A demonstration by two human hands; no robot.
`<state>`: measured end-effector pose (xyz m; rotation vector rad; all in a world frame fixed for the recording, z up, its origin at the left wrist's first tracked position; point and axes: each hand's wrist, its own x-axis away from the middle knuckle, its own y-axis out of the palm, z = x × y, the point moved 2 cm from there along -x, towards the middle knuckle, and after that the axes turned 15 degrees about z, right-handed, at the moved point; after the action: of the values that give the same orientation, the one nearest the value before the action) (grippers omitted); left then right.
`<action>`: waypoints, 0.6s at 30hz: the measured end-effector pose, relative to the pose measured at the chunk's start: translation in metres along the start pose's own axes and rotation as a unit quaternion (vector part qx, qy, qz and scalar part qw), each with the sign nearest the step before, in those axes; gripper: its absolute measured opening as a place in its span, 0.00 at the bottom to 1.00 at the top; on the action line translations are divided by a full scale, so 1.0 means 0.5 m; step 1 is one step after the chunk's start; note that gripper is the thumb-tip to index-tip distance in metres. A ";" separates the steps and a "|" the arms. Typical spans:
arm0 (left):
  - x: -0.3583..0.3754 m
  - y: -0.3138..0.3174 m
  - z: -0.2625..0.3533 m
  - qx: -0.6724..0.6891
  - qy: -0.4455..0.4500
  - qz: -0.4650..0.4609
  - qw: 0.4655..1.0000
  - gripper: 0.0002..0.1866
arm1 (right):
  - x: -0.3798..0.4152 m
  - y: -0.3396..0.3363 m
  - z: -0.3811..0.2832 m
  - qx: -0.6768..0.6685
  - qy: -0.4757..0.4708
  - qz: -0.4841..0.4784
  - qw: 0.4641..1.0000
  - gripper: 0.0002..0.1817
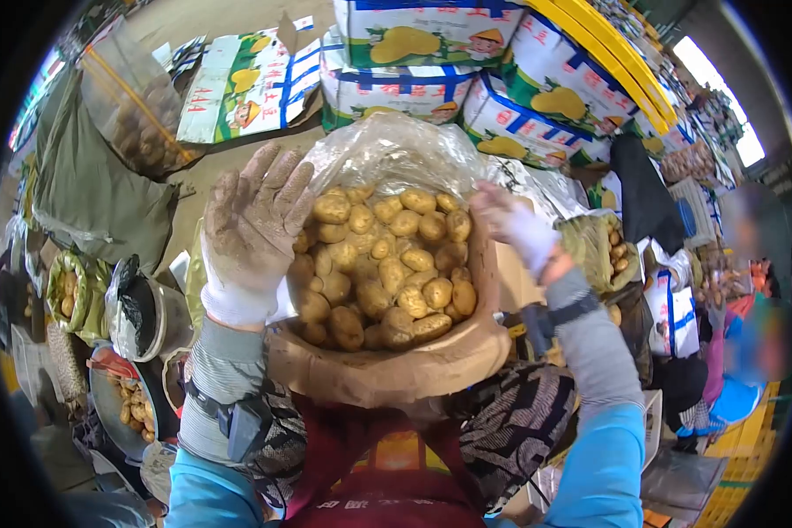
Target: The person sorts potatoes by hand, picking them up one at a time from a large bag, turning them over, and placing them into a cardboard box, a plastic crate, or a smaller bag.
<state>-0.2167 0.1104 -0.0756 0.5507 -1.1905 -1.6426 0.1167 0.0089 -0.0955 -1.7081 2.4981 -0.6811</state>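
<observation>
A cardboard box point(387, 374) full of potatoes point(383, 264) stands in front of me, between my knees. Clear plastic liner point(396, 145) billows over its far side. My left hand point(255, 224), in a white glove caked with dirt, is raised above the box's left edge. Its fingers are spread and the palm shows bare of any object. Over the right edge is my right hand point(515, 224), also in a white glove. Motion blurs its fingers, so I cannot make out whether they grip the liner or the rim.
Printed potato cartons point(405, 88) are stacked beyond the box, beside a flattened carton point(251, 84). A clear bag of potatoes point(136, 114) and a green sack point(97, 185) lie at left. A basin of potatoes point(132, 405) sits lower left. People point(757, 343) are at right.
</observation>
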 end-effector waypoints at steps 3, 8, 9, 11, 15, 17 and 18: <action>0.000 -0.003 0.017 0.028 0.004 0.029 0.999 0.32 | -0.130 0.253 0.058 -0.030 -0.006 -0.079 0.996 0.34; -0.001 -0.003 0.023 0.054 -0.003 0.081 0.995 0.31 | -0.282 0.583 0.160 0.344 -0.173 0.011 0.923 0.39; 0.001 0.002 0.016 0.040 0.002 0.107 0.993 0.31 | -0.308 0.624 0.211 0.373 -0.188 0.026 0.908 0.39; 0.000 0.011 0.005 0.033 -0.013 0.132 0.991 0.30 | -0.340 0.644 0.294 0.027 -0.104 0.037 0.994 0.38; -0.007 -0.003 -0.020 0.018 -0.013 0.153 0.988 0.25 | -0.289 0.520 0.212 -0.169 0.052 -0.078 0.981 0.30; -0.009 -0.016 -0.044 -0.024 0.016 0.205 0.978 0.23 | -0.195 0.422 0.097 -0.299 0.155 -0.144 0.930 0.27; -0.007 -0.021 -0.059 -0.044 0.029 0.230 0.972 0.22 | -0.162 0.384 0.074 -0.366 0.184 -0.156 0.899 0.26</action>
<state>-0.1966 0.1006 -0.0979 0.2387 -1.0968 -1.2649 -0.0098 0.1261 -0.2180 -2.4549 3.0183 -0.0295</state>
